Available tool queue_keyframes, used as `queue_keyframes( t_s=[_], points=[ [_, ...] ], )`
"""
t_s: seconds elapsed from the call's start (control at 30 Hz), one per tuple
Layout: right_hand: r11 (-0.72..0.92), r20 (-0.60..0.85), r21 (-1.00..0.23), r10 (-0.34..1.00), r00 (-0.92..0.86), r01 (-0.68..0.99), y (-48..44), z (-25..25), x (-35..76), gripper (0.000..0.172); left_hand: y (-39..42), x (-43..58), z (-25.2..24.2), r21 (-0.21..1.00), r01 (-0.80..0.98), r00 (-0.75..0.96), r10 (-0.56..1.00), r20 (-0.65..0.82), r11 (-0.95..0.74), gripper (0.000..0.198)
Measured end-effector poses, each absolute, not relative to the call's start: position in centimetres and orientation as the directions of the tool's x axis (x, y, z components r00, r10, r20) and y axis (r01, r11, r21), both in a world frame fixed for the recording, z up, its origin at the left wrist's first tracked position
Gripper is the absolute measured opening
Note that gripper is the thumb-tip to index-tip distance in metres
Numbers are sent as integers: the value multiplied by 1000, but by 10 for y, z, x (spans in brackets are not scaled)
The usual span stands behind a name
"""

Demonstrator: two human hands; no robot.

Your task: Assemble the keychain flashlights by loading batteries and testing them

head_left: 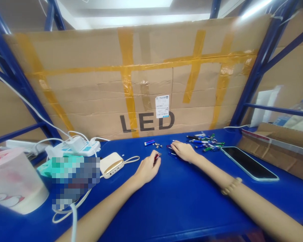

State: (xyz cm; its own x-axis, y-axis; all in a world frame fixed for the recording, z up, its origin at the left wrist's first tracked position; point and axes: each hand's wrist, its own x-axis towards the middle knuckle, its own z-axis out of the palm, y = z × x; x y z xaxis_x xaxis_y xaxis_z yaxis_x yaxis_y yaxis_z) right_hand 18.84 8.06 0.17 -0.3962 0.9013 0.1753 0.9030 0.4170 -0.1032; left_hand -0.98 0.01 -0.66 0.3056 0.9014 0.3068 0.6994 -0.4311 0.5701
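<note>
Left hand: the left hand (147, 168) is closed, with the fingers curled around a small red cylinder (157, 157); the metal tip of the cylinder shows past the fingertips.
Right hand: the right hand (183, 151) lies palm down on the surface (181, 201), fingers bent forward over small parts; whether it grips any of them cannot be told.
Held item location: the red cylinder is in the left hand, just above the surface, between the two hands and near the middle of the work area.
Loose parts: a blue cylinder (149, 142) and a row of small silver pieces (158, 145) lie just beyond the left hand, apart from it.
Stock pile: a heap of small coloured cylinders (207, 141) lies to the right of the right hand, near the back edge.
Phone: a phone (249, 163) lies flat, screen dark, to the right of the right forearm.
Wrist: a beaded bracelet (231, 186) sits on the right wrist.
Power bank: a white and gold power bank (111, 164) with a cord loop lies left of the left hand, not touching it.
Power strip: a white power strip (75, 147) with cables lies at the left rear.
Backdrop: a taped cardboard panel (91, 101) marked "LED" stands upright behind the surface.
</note>
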Motion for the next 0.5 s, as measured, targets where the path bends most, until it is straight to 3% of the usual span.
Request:
queue_keyframes(
  t_s=[0.07, 0.13, 0.27, 0.37, 0.5],
  points=[
    [446, 249, -200, 884, -395, 872, 75, 0, 188, 35, 2, -10, -7, 626, 671, 251, 916, 313, -397, 8],
    [499, 315, -386, 862, -398, 776, 69, 0, 183, 37, 3, -11, -7, 677, 636, 196, 926, 323, -371, 11],
    [490, 273, -775, 829, -489, 399, 58, -2, 167, 37, 5, -12, -8, 723, 585, 143, 925, 353, -366, 19],
    [431, 228, -870, 781, -581, 238, 51, -5, 157, 40, 6, -13, -7, 734, 544, 144, 907, 395, -406, 19],
    [429, 211, -872, 764, -610, 235, 48, -8, 154, 42, 8, -14, -9, 738, 503, 186, 890, 416, -450, 19]
  ],
)
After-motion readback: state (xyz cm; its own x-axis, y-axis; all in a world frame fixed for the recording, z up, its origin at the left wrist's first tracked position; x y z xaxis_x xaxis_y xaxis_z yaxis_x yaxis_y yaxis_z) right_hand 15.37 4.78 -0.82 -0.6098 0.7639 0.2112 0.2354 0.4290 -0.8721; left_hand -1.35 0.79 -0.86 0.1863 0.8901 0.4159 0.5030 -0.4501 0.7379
